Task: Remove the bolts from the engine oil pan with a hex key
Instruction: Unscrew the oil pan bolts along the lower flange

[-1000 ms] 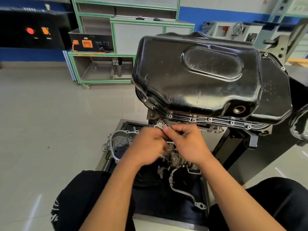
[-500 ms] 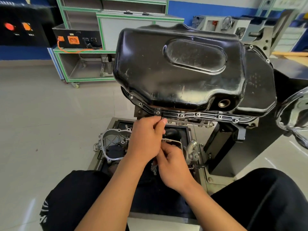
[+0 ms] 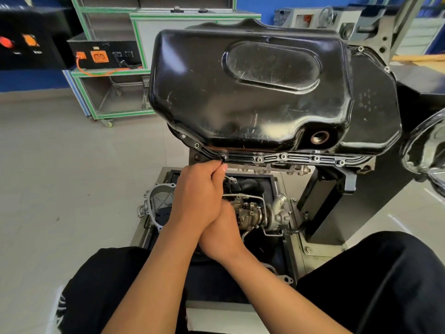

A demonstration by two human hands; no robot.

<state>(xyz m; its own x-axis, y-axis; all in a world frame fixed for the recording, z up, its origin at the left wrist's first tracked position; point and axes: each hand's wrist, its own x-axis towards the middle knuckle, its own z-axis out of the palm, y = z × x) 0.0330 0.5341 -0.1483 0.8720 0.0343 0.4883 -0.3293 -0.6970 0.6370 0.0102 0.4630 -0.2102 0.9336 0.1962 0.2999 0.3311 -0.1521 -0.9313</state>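
My left hand (image 3: pixel 199 196) pinches the hex key (image 3: pixel 223 161) at a flange bolt (image 3: pixel 223 156), frame centre. Right hand (image 3: pixel 222 237) sits under it, grip hidden.

No text is readable; labels (image 3: pixel 16 53) on the black panel (image 3: pixel 48 25) and marks (image 3: pixel 368 97) on the oil pan (image 3: pixel 240 104) are blurred.

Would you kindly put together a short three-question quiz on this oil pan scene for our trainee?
1. True or false: the drain hole in the oil pan has a plug in it.
2. Which hand holds the hex key at the bolt?
3. The oil pan is: A black, B silver, C red.
Key: 1 false; 2 the left hand; 3 A.
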